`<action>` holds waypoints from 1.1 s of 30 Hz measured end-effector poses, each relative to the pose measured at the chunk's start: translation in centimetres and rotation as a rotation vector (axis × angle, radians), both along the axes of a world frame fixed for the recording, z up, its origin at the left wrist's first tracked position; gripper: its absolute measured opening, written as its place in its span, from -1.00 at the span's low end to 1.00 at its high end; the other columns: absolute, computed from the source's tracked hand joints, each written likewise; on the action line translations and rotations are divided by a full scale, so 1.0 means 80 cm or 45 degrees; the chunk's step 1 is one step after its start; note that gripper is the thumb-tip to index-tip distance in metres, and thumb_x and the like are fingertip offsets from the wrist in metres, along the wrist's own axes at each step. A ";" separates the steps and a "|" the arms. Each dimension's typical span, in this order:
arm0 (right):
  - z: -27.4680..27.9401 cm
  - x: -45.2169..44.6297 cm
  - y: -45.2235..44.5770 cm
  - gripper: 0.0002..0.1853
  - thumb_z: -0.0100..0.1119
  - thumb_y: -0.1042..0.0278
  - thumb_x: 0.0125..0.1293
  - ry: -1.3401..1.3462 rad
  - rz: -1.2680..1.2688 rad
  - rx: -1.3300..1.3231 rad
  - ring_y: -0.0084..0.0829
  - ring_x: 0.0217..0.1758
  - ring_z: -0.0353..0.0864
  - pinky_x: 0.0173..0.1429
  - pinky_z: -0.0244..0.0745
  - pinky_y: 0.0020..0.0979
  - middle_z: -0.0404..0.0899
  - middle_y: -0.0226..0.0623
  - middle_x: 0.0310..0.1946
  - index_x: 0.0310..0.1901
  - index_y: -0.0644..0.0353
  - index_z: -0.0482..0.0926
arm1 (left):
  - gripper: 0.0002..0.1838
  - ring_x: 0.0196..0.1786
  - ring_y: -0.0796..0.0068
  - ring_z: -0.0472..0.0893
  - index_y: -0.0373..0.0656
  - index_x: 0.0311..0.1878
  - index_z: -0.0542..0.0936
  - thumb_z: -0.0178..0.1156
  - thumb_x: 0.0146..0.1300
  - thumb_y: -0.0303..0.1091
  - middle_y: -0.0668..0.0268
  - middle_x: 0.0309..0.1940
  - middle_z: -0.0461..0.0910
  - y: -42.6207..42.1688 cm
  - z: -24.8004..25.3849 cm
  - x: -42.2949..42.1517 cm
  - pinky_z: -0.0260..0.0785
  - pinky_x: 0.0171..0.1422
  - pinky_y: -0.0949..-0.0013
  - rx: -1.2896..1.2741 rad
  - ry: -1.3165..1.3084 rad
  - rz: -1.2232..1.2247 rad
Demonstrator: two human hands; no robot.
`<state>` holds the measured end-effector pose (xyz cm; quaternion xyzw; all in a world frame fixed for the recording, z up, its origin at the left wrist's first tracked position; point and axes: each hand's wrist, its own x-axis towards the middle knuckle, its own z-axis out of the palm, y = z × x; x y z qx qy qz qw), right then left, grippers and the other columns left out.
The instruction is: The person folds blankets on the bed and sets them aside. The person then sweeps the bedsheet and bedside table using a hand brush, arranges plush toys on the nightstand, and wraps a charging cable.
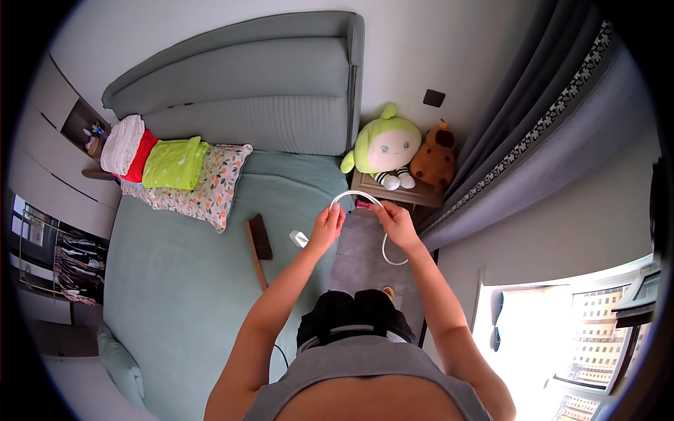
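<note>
A white cable [357, 193] arches between my two hands in front of my body. My left hand [328, 224] pinches one side of it, and a white plug or adapter [299, 238] sticks out to the left just below that hand. With closed fingers, my right hand [397, 223] grips the other side. From there a loose end of the cable curls down beneath my right wrist. On the bed left of my left hand lies a brush [260, 238] with dark bristles and a wooden handle, apart from my hand.
The bed [175, 266] fills the left side, with a patterned pillow [223, 186] and folded green cloth [172, 163]. A green plush toy [386, 144] and a brown plush toy [434, 158] sit on a nightstand [365, 184]. Grey curtains [505, 119] hang at the right, above a window.
</note>
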<state>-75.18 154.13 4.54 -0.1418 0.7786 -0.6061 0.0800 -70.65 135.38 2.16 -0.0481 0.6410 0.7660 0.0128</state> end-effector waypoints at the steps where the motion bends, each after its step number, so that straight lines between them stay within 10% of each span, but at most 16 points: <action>1: -0.010 0.004 -0.021 -0.79 0.04 0.29 0.22 0.082 -0.063 0.038 -0.49 -0.69 0.24 -0.58 0.17 -0.46 0.32 -0.30 -0.75 -0.42 0.27 0.50 | -0.62 -0.69 0.70 0.23 -0.18 -0.33 0.47 -0.19 0.33 -0.07 0.48 -0.62 0.30 -0.002 0.016 0.001 0.24 -0.52 0.58 0.078 -0.075 0.051; 3: -0.025 0.017 -0.063 -0.78 0.00 0.32 0.21 0.359 -0.191 0.262 -0.09 -0.55 0.46 -0.51 0.32 -0.23 0.44 -0.08 -0.62 -0.50 0.28 0.42 | -0.58 -0.47 0.63 0.39 -0.17 -0.09 0.46 -0.20 0.32 -0.02 0.36 -0.31 0.42 -0.004 0.020 -0.002 0.30 -0.32 0.53 -0.040 -0.073 0.153; 6: -0.027 0.051 -0.123 -0.88 -0.02 0.41 0.14 0.620 -0.233 0.399 -0.08 -0.50 0.52 -0.47 0.43 -0.20 0.48 -0.09 -0.47 -0.38 0.29 0.40 | -0.47 0.00 0.43 0.41 -0.13 0.17 0.29 -0.21 0.30 0.05 0.22 0.06 0.35 -0.012 -0.007 -0.007 0.29 0.02 0.36 0.099 -0.008 0.166; 12: -0.003 0.078 -0.150 -0.80 0.02 0.46 0.02 0.385 -0.134 0.518 -0.11 -0.38 0.54 -0.35 0.47 -0.22 0.49 -0.12 -0.39 -0.27 0.28 0.43 | -0.57 -0.02 0.38 0.45 -0.19 -0.03 0.34 -0.14 0.29 0.00 0.22 -0.07 0.43 -0.031 0.008 0.018 0.32 0.01 0.37 0.179 -0.005 -0.030; 15: -0.001 0.080 -0.147 -0.74 0.03 0.45 0.00 0.975 -0.126 0.468 -0.13 -0.17 0.48 -0.14 0.41 -0.19 0.51 -0.19 -0.34 -0.22 0.28 0.46 | -0.65 -0.17 0.36 0.52 -0.18 -0.31 0.36 -0.15 0.31 -0.06 0.22 -0.30 0.49 -0.036 0.004 0.011 0.37 -0.07 0.35 0.135 0.041 0.146; 20: -0.045 0.118 -0.132 -0.67 0.03 0.45 0.12 0.377 -0.521 -0.128 -0.14 0.03 0.36 0.12 0.24 -0.27 0.34 -0.09 -0.01 -0.04 0.30 0.40 | -0.67 -0.63 0.52 0.29 -0.10 -0.47 0.27 -0.19 0.33 -0.08 0.40 -0.70 0.20 -0.041 0.043 -0.008 0.40 -0.20 0.27 0.776 0.014 0.458; 23: -0.061 0.100 -0.137 -0.44 -0.02 -0.02 0.18 -1.300 -0.666 -0.777 -0.21 0.03 0.36 0.14 0.27 -0.28 0.23 -0.07 0.10 0.02 0.33 0.34 | -0.68 -0.70 0.61 0.12 -0.07 -0.47 0.26 -0.20 0.33 -0.09 0.47 -0.74 0.10 -0.046 0.054 0.005 0.36 -0.27 0.34 0.784 -0.009 0.331; 29: -0.161 0.050 -0.168 -0.32 -0.08 -0.16 0.16 -1.793 0.489 -1.851 -0.21 -0.09 0.47 0.10 0.27 -0.16 0.50 -0.08 -0.18 0.07 0.35 0.21 | -0.68 -0.75 0.68 0.04 -0.04 -0.48 0.26 -0.22 0.34 -0.10 0.53 -0.76 0.06 -0.049 0.040 0.055 0.29 -0.37 0.41 0.902 -0.164 0.144; 33: -0.145 0.035 -0.192 -0.59 0.01 0.10 0.19 -2.107 -0.445 -1.320 -0.35 -0.38 0.52 -0.26 0.44 -0.33 0.48 -0.23 -0.47 -0.19 0.37 0.36 | -0.71 -0.76 0.71 0.06 -0.04 -0.45 0.29 -0.19 0.34 -0.11 0.53 -0.74 0.09 -0.080 0.011 0.093 0.27 -0.37 0.44 0.957 -0.217 0.185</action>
